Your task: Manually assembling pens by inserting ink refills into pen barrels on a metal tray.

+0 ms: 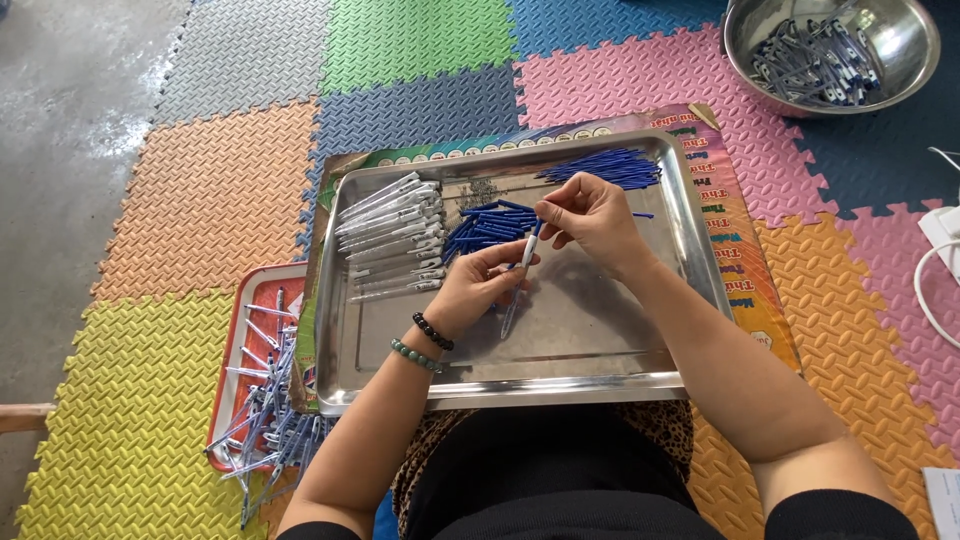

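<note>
Colourful interlocking foam floor mats (210, 200) cover the ground, with bare grey concrete at the upper left of the frame. At the centre lies a rectangular stainless steel tray (560, 355) on a printed cardboard sheet (745, 240).

Above the middle of the tray, the left hand (480, 285) is closed around a slim clear plastic pen barrel (513, 310), which points down towards the tray floor. The right hand (590, 215), just above and touching it, pinches a small blue and white pen part (530, 243) at the barrel's upper end with thumb and fingertips. Two bead bracelets sit on the left wrist.

Inside the tray, a row of white and clear pen barrels (395, 235) fills the upper left, a heap of short blue plastic pen pieces (490, 225) lies just beside the hands, and a bundle of thin blue refills (605, 167) rests along the upper edge.

At the lower left, a red plastic tray (240, 330) holds a pile of assembled clear pens (265, 420). A round steel bowl (900, 50) with more pen parts stands at the upper right.
</note>
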